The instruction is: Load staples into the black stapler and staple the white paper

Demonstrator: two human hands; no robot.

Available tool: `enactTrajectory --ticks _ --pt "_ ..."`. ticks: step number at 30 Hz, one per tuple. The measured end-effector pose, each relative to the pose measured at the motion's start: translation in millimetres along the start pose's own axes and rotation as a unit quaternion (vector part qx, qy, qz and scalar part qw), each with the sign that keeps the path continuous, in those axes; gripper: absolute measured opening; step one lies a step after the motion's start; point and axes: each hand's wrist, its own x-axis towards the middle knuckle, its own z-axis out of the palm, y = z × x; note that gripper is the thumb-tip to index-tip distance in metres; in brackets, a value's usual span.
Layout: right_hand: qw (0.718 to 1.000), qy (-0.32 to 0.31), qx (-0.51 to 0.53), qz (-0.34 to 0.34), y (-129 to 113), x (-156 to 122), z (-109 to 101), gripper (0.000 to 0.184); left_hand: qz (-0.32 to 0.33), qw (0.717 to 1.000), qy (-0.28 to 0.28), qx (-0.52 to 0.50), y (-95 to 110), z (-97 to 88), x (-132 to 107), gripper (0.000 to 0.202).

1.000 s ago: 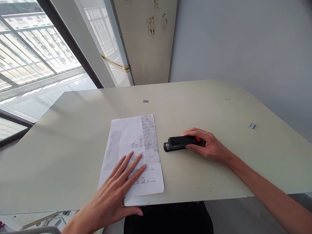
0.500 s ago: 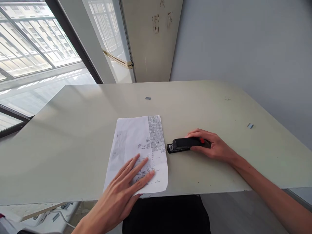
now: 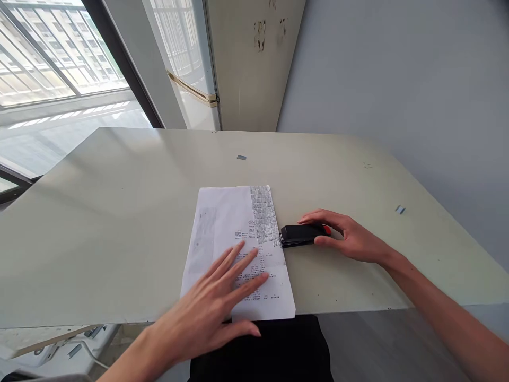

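A white sheet of paper (image 3: 222, 212) with printed text lies on the table, its near edge slightly past the table's front edge. Dense rows of staple-like marks run down the upper right part of the sheet. My left hand (image 3: 222, 297) rests flat on the lower part, fingers spread and thumb out to the side. A black stapler (image 3: 300, 233) with a red part at its rear sits at the sheet's right edge, which overlaps its front end. My right hand (image 3: 345, 236) grips the stapler's rear, fingers on the far side and thumb on the near side.
The pale table (image 3: 119, 228) carries small grey strips, one toward the back (image 3: 241, 157) and another at the right (image 3: 400, 209). Behind stand a fridge (image 3: 246, 79) and a grey wall (image 3: 389, 79). A window (image 3: 51, 53) is at the left.
The sheet has slid right under my left hand, and its right edge now meets the stapler's front. My right hand's grip looks a little looser. The view has shifted slightly.
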Motion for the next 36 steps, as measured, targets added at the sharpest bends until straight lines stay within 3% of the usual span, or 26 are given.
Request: enactTrajectory --ticks 4,7,11,17,36 --pt "0.997 0.054 0.012 0.053 -14 13 0 0.045 0.035 0.999 0.005 -0.031 -25 -7.5 30 0.069" --pt "0.993 0.105 -0.021 0.055 -28 29 7 0.051 0.078 0.996 -0.015 -0.045 -43 -2.3 54 0.072" --pt "0.992 0.098 -0.072 0.047 -46 48 21 0.055 0.095 0.994 -0.018 -0.053 -51 10.3 71 0.073" --pt "0.990 0.054 -0.111 0.072 -59 57 37 0.058 0.104 0.992 0.022 -0.063 -48 19.4 75 0.067" --pt "0.983 0.048 -0.153 0.092 -62 57 45 0.059 0.092 0.994 0.032 -0.040 -43 25.2 74 0.066"
